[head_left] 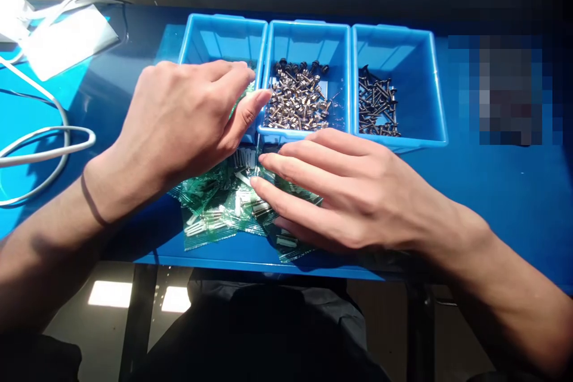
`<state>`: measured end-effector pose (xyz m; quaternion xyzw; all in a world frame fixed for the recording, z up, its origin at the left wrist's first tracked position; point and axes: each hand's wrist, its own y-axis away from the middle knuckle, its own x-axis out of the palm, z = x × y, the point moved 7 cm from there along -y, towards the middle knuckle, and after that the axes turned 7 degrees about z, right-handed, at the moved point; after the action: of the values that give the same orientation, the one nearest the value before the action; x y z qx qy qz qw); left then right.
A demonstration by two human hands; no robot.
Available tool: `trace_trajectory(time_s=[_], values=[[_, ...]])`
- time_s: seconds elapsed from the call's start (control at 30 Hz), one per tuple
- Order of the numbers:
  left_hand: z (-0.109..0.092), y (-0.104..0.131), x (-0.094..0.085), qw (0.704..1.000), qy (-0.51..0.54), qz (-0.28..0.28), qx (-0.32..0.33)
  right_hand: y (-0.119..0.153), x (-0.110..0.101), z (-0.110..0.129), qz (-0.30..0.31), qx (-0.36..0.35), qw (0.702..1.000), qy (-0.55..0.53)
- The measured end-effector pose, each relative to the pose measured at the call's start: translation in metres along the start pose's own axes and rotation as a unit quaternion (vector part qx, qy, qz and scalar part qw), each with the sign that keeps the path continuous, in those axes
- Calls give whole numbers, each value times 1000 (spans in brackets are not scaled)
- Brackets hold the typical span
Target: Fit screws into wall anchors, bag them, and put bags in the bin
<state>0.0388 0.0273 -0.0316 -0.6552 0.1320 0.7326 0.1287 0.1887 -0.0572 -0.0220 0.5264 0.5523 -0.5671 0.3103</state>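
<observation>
My left hand (192, 107) is over the front of the left blue bin (224, 21), thumb and index finger apart. Green shows in the gap between them, and its other fingers are mostly hidden. My right hand (344, 191) reaches in from the right with fingers stretched out. Its fingertips are over a pile of green clear packets (210, 224) in front of the bins. White plugs and metal screws show through the film. Part of the pile is hidden under my right hand.
A middle blue bin (308, 25) holds silver hex-head screws (299, 95). Dark screws (378, 101) lie in the right blue bin (421, 83). White cables (58, 137) and a white sheet (74, 42) are at the left of the blue table (483, 203). A blurred patch covers something at right.
</observation>
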Motion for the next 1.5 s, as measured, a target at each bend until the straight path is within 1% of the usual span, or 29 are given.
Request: trace_trajectory(time_s=[0.07,0.17,0.47,0.6,0.67,0.83,1.0,1.1,1.23,1.3,1.37,1.4,1.5], values=[[-1,-1,1,1000,6,8,1,-1,6,1,26,4,1000,-6],[-3,-1,0,1000,2,7,5,-1,10,2,39,9,999,4],[-4,1,-4,1000,-10,0,-6,-1,9,1,9,2,999,32],[-4,2,-4,1000,-9,-3,-15,-1,7,3,-13,-5,1000,-4],[-3,2,-4,1000,-5,-3,-19,-1,9,4,-6,-4,1000,-29],[-5,1,-2,1000,4,-2,-25,-2,18,6,45,-2,998,-38],[-5,3,-4,999,6,-26,-28,-4,19,6,31,-2,998,-57],[-5,6,-10,998,10,-59,-20,-4,13,4,-10,5,997,-70],[-5,15,-24,989,30,-144,10,-3,-5,4,-93,19,993,-74],[-7,22,-32,980,40,-192,39,0,-17,-1,-138,83,984,-83],[-11,30,-38,968,44,-235,79,5,-26,-10,-174,170,966,-86],[-13,33,-40,961,47,-251,102,8,-30,-15,-192,203,956,-84],[-21,44,-43,939,69,-289,172,17,-37,-22,-267,211,933,-113]])
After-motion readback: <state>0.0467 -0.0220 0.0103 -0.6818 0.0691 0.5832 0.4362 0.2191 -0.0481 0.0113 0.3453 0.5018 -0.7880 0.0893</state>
